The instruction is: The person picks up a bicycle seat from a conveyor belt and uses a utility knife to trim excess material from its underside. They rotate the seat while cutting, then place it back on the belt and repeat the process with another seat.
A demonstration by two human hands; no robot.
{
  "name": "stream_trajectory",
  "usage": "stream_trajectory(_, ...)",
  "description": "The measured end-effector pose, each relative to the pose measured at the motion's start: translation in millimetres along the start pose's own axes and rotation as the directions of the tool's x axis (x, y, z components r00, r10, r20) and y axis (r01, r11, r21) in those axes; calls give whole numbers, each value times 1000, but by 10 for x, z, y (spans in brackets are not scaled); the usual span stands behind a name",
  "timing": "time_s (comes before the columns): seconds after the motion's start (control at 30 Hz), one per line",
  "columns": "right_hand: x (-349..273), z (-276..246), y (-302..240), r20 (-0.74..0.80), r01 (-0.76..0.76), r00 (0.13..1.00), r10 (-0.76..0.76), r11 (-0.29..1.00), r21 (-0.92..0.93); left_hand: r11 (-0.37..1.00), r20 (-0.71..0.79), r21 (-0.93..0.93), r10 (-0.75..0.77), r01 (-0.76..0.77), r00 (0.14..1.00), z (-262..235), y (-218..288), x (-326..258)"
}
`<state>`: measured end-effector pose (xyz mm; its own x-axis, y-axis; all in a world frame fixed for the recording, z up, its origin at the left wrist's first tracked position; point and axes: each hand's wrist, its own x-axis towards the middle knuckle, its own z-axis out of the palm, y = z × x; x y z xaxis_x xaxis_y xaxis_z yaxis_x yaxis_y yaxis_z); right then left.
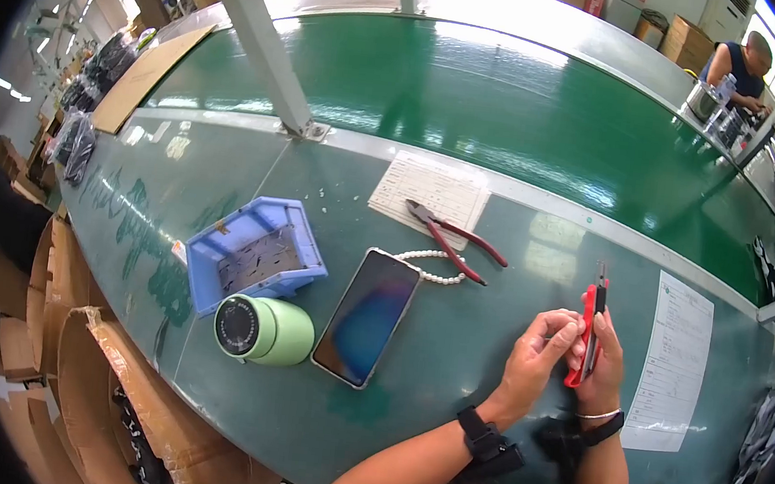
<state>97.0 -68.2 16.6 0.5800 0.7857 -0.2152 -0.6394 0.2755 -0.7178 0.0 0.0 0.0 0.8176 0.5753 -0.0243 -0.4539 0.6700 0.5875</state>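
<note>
Above the table's near right part, my two hands meet at a slim red-and-black hand tool (588,329). It stands nearly upright, with thin metal prongs at its top; its exact kind is unclear. My right hand (607,368) is closed around its right side, thumb along the body. From the left, my left hand (535,357) pinches the red side with bent fingers; anything small between those fingertips is hidden. Beyond my hands lie red-handled cutting pliers (451,239), resting partly on a paper sheet (412,181). A white bead string (440,278) touches the phone (367,318).
A blue bin (203,271) holding small dark pieces stands left, beside a green lidded cup (285,333). A printed sheet (670,363) lies right of my hands. A metal post (261,48) rises at the table's back. Cardboard boxes (136,386) crowd the left; another person (735,70) sits far right.
</note>
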Motion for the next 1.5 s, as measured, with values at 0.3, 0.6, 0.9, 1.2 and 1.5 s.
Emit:
stream_trajectory(0.3,126,-10,58,127,-123,985,118,992,28,986,-93,130,114,-101,989,-71,113,24)
stream_trajectory(0.6,-6,-82,66,182,-65,982,48,994,90,988,-37,122,100,-95,994,6,47,-62)
stream_trajectory(0.9,75,-63,138,195,-74,979,60,995,64,987,-68,133,94,-84,993,-57,70,-39)
stream_trajectory(1.2,68,-71,126,212,-66,976,56,997,42,991,-37,102,91,-87,995,-88,60,-29)
stream_trajectory(1.5,65,-58,136,212,-71,975,63,997,34,988,-38,109,116,-111,993,-67,72,-43)
